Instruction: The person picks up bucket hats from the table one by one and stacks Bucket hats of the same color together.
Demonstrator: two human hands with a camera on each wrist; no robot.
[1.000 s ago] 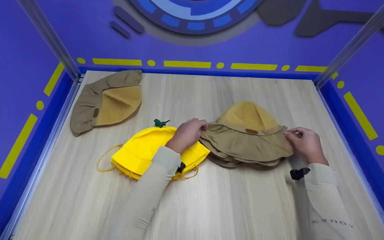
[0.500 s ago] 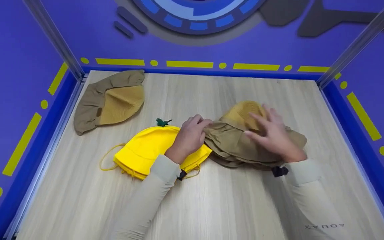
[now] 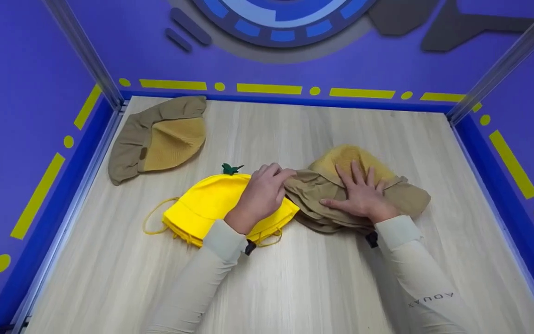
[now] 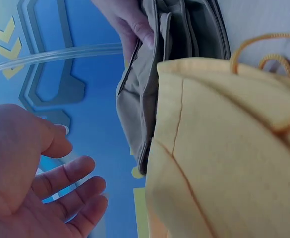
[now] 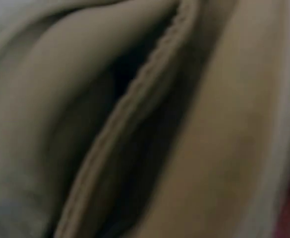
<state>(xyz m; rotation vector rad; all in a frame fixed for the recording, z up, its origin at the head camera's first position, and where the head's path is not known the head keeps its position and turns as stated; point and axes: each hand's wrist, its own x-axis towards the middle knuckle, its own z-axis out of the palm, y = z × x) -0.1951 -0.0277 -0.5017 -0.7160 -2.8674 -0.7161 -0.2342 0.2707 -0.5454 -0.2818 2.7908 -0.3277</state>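
Note:
My right hand (image 3: 363, 197) lies spread flat on a khaki bucket hat (image 3: 325, 162) with a straw-coloured knit crown, in the head view. Its wide brim is rumpled under the palm, and further brim layers show beneath. A yellow hat (image 3: 204, 199) with a green leaf on top and a cord lies to the left. Over its right part hovers my left hand (image 3: 262, 192), fingertips close to the khaki brim. The left wrist view shows that hand (image 4: 40, 183) with loosely bent fingers and nothing between them. Blurred khaki folds (image 5: 224, 129) fill the right wrist view.
Another khaki hat (image 3: 174, 144) with a knit crown lies at the table's back left corner. Blue-purple panels (image 3: 267, 69) with yellow marks stand around the wooden table (image 3: 295, 287), with metal posts (image 3: 494, 69) in the corners.
My right hand has left the khaki hat's right brim edge, moved left and flattened onto the hat, whose brim is now more creased. The left hand has let go of the brim's left edge.

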